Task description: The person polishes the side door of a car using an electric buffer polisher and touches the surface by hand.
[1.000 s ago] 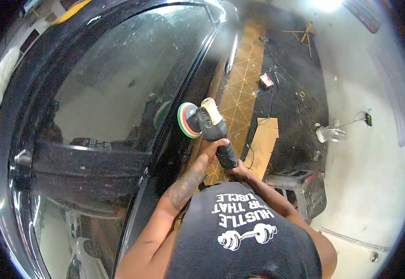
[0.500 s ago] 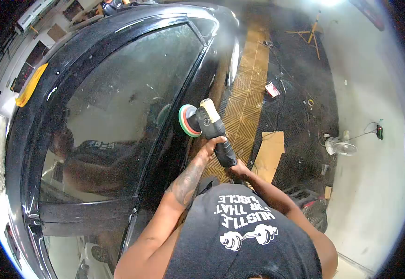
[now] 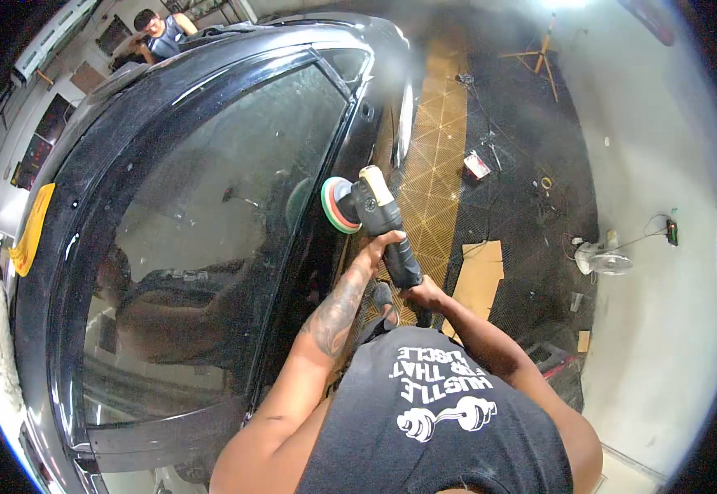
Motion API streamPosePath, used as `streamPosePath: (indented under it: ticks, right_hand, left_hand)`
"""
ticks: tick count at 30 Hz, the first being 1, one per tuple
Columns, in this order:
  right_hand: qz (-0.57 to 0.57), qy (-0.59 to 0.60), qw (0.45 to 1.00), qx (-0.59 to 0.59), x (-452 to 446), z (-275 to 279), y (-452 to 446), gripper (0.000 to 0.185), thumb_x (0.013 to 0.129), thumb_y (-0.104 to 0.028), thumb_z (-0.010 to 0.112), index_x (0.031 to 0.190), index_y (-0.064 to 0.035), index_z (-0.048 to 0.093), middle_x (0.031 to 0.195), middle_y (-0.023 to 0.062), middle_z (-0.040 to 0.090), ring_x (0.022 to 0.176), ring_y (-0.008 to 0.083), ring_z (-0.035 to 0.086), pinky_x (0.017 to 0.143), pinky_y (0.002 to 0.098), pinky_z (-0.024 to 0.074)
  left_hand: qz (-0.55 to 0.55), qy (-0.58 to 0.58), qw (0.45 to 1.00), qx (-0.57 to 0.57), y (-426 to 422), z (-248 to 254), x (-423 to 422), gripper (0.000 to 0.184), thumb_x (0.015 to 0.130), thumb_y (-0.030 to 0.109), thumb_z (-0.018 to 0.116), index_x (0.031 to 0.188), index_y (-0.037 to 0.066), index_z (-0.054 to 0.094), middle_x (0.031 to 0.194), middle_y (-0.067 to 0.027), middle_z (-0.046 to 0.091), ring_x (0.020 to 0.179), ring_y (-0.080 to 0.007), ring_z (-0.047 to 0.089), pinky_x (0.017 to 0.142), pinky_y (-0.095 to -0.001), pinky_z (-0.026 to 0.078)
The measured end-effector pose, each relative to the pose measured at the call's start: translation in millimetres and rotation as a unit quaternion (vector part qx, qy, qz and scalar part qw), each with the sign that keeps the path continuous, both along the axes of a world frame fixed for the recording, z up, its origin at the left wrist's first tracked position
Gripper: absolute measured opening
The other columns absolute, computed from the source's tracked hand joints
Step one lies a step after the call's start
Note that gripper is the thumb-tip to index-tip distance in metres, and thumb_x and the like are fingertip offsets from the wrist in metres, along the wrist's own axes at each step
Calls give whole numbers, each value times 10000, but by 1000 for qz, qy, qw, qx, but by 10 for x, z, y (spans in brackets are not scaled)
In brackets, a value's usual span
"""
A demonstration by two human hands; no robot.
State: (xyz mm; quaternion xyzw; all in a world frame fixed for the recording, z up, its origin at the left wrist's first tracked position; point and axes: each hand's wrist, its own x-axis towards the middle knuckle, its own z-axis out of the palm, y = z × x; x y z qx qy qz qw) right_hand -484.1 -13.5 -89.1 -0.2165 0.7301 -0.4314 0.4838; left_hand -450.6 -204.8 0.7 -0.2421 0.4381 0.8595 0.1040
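Note:
A black polisher with a cream-coloured top is held in front of me beside a dark car. My left hand is wrapped round its body behind the head. Farther back, my right hand closes on the rear end of the handle. The polisher's round pad, with red, green and white layers, faces the car's side window. The glass shows a reflection of the pad, and whether the pad touches the car I cannot tell.
A yellow cloth lies on the roof. Across the car is another person. To the right are cardboard, a small box, a fan, a yellow tripod and cables on the floor. A pale wall borders that side.
My view has shifted, and the person across the car now shows more fully. My foot has come into sight below the polisher. Both hands keep their hold on it.

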Motion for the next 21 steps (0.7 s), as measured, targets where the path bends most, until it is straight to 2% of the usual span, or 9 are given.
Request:
streamPosePath:
  ticks: [2,6,7,8,9,12,14,16,21]
  right_hand:
    - [-50,-25,997,55,-112,219,-83,263,696,-189,750,854,-31,611,709,50,619,619,160,608,545,337,492]
    - [-70,-89,993,-17,-377,341,-294,245,701,-124,727,869,-37,571,681,57,607,571,164,597,505,351,489]
    - [-62,-97,991,-64,-511,-15,-349,257,703,-103,717,887,-35,550,679,60,596,552,176,595,489,348,488]
    - [-61,-98,991,-62,-525,7,-390,257,703,-103,717,887,-35,550,679,60,596,552,176,595,489,348,488]
    - [-85,-99,990,-57,-537,30,-427,257,704,-97,715,886,-37,544,683,63,596,544,179,592,480,345,483]
    - [-109,-100,988,-43,-533,-4,-440,254,715,-89,713,892,-45,537,677,50,577,523,168,568,453,336,459]
    - [-83,-49,995,-37,-526,-491,-368,250,725,-90,712,901,-50,540,678,30,562,522,155,552,457,334,447]
    - [-76,-75,993,-46,-360,-558,-230,254,720,-73,708,918,-57,551,722,16,565,575,140,551,496,330,444]
    - [24,22,997,63,55,82,98,345,655,-243,738,934,-55,659,821,49,658,739,171,626,675,341,510]
  left_hand:
    - [-7,-4,1000,25,-50,26,-122,342,744,350,745,917,67,660,782,-66,690,652,-213,671,685,-364,576]
    - [-47,-17,999,13,-378,-269,-602,383,744,434,729,861,74,670,751,-64,687,618,-213,659,654,-359,563]
    - [-43,-31,998,-22,-449,-335,-719,403,733,451,730,862,73,672,742,-62,686,614,-218,658,651,-362,561]
    - [-40,-46,997,-55,-422,-92,-721,424,723,467,730,862,71,674,734,-61,684,611,-222,656,648,-365,560]
    - [-67,-63,996,-7,-383,143,-688,451,704,486,734,863,68,677,735,-65,686,607,-227,653,658,-370,557]
    - [-16,-28,997,-63,-395,39,-654,430,718,464,730,864,63,681,745,-73,692,616,-226,658,667,-366,557]
    - [-49,-24,998,2,-353,120,-520,384,750,433,718,865,67,682,762,-76,697,642,-221,665,684,-363,560]
    - [-66,6,998,6,-295,-155,-358,460,714,508,709,941,109,681,846,-42,683,786,-200,639,830,-357,473]
    - [-4,-13,998,-68,101,-451,312,535,696,523,735,1015,100,662,919,-37,668,827,-193,629,840,-379,479]
